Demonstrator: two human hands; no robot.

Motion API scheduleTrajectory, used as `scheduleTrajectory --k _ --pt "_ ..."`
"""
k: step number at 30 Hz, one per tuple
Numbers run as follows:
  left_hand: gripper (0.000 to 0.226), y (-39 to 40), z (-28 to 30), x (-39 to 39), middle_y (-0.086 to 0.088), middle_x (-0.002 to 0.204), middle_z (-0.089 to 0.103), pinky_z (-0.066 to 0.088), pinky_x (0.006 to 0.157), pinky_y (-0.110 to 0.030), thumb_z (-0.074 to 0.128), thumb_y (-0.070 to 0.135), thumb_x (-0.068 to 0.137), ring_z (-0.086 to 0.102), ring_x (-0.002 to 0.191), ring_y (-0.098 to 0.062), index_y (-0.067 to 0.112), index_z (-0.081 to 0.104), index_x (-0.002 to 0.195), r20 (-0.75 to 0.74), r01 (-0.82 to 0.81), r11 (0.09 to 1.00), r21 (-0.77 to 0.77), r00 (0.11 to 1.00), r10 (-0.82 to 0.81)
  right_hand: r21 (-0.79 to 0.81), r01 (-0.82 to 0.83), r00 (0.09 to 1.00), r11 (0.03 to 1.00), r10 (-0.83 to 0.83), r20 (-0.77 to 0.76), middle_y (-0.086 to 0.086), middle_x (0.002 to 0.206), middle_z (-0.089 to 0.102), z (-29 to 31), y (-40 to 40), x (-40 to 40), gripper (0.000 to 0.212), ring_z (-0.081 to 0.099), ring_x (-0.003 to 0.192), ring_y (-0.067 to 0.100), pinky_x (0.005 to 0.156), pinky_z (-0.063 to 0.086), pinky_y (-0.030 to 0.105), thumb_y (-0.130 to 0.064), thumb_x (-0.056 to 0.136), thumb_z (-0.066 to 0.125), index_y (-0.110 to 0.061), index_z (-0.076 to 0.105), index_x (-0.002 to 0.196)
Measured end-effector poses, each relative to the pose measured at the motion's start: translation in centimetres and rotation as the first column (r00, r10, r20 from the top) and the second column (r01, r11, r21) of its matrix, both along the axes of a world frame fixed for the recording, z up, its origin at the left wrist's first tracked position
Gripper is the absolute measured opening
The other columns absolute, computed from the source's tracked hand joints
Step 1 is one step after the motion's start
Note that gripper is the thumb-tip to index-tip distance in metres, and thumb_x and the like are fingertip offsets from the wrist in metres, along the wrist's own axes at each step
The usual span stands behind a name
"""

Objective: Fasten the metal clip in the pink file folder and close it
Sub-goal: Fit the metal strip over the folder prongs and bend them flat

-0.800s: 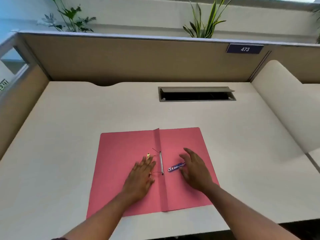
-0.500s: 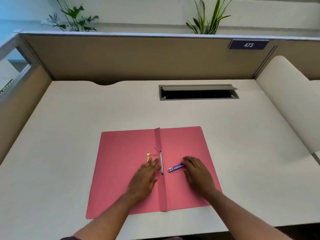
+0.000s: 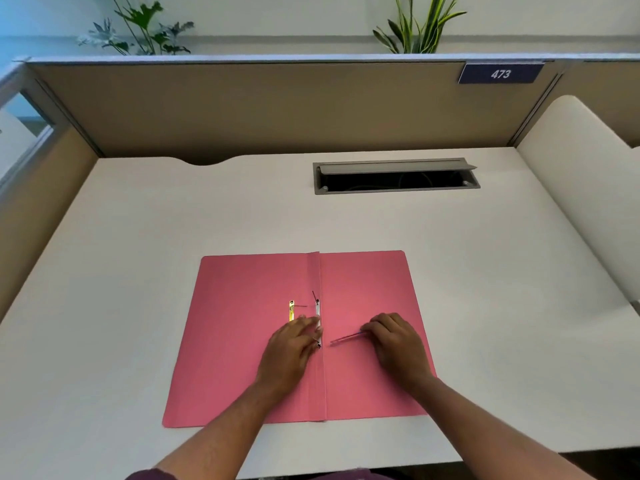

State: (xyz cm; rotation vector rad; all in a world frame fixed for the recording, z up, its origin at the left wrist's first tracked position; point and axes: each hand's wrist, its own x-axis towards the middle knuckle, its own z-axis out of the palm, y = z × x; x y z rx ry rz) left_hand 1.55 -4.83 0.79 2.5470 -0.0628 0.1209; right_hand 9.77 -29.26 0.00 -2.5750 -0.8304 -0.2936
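The pink file folder [image 3: 242, 341] lies open and flat on the desk. A silver clip base [image 3: 317, 311] runs along its centre fold, with two thin prongs sticking up. A yellow metal piece [image 3: 291, 310] lies just left of it. My left hand [image 3: 294, 348] rests flat on the left flap, fingertips touching the clip base. My right hand [image 3: 398, 341] is on the right flap with its fingers closed on the end of a thin purple metal bar [image 3: 346, 338] that points toward the fold.
The white desk [image 3: 485, 289] has a grey cable slot [image 3: 394, 176] with its lid up behind the folder. Beige partition walls stand at the back and left. A curved white panel [image 3: 581, 168] rises on the right. The desk's front edge runs close under the folder.
My right hand has closed on the purple bar and tipped it up on edge. My left hand slid right onto the clip base.
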Motion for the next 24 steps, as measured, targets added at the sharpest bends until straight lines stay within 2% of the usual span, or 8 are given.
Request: scheduleTrajectory --k 3,6,10,14,19,22,24 --pt "0.024 -0.8 0.2 0.4 0.006 0.124 0.068 0.048 0.096 -0.04 0.075 0.011 0.083 0.06 0.115 -0.021 0.019 0.077 0.105 0.03 -0.101 0.994 -0.038 0.994 0.102 0.104 0.128 0.986 0.986 -0.115 -0.121 0.0 0.091 0.075 0.5 0.8 -0.8 0.019 0.069 0.082 0.026 0.064 0.058 0.038 0.001 0.084 0.078 -0.015 0.079 0.094" --pt "0.022 -1.5 0.2 0.5 0.007 0.118 0.071 0.047 0.093 -0.039 0.076 0.011 0.081 0.061 0.11 -0.02 0.02 0.078 0.101 0.038 -0.175 0.981 -0.078 0.983 0.178 0.243 0.287 0.914 0.927 -0.189 -0.358 -0.002 0.093 0.076 0.9 1.9 -1.5 0.015 0.069 0.082 0.019 0.07 0.057 0.037 -0.004 0.09 0.074 -0.016 0.078 0.098" --pt "0.025 -2.0 0.1 0.6 0.007 0.118 0.072 0.046 0.094 -0.039 0.076 0.008 0.081 0.061 0.113 -0.023 0.019 0.077 0.103 0.047 -0.223 0.971 -0.084 0.973 0.228 0.29 0.45 0.734 0.845 -0.164 -0.659 -0.005 0.093 0.078 1.1 3.4 -1.7 0.014 0.071 0.084 0.013 0.078 0.058 0.031 -0.013 0.093 0.074 -0.02 0.08 0.103" --pt "0.024 -2.7 0.1 0.4 0.007 0.12 0.071 0.044 0.098 -0.041 0.074 0.008 0.083 0.06 0.119 -0.022 0.019 0.077 0.103 0.035 -0.26 0.961 -0.095 0.964 0.264 0.359 0.597 0.488 0.717 0.031 -0.872 0.002 0.077 0.079 1.2 4.4 -1.6 0.015 0.069 0.068 0.015 0.065 0.062 0.032 -0.01 0.096 0.071 -0.021 0.081 0.098" --pt "0.017 -3.3 0.3 0.1 0.004 0.122 0.071 0.042 0.1 -0.04 0.073 0.01 0.084 0.058 0.123 -0.024 0.018 0.077 0.099 0.04 -0.261 0.962 -0.075 0.963 0.265 0.405 0.725 0.256 0.557 0.328 -0.909 0.01 0.084 0.08 2.4 5.1 -1.3 0.01 0.074 0.071 0.019 0.064 0.063 0.027 -0.004 0.092 0.074 -0.006 0.077 0.102" --pt "0.018 -3.3 0.6 0.2 0.003 0.122 0.071 0.042 0.101 -0.042 0.073 0.01 0.083 0.059 0.123 -0.026 0.017 0.078 0.099 0.032 -0.263 0.962 -0.075 0.963 0.266 0.384 0.773 0.175 0.505 0.413 -0.894 0.016 0.088 0.081 3.2 5.7 -1.0 0.009 0.078 0.072 0.021 0.06 0.062 0.024 -0.003 0.09 0.076 -0.004 0.076 0.099" --pt "0.019 -3.3 0.8 0.3 0.002 0.121 0.072 0.043 0.101 -0.042 0.074 0.01 0.083 0.059 0.123 -0.026 0.016 0.078 0.1 0.024 -0.263 0.962 -0.079 0.964 0.265 0.36 0.786 0.149 0.502 0.412 -0.899 0.017 0.091 0.082 3.5 6.0 -0.8 0.007 0.078 0.073 0.02 0.058 0.06 0.024 -0.004 0.089 0.077 -0.008 0.076 0.095"
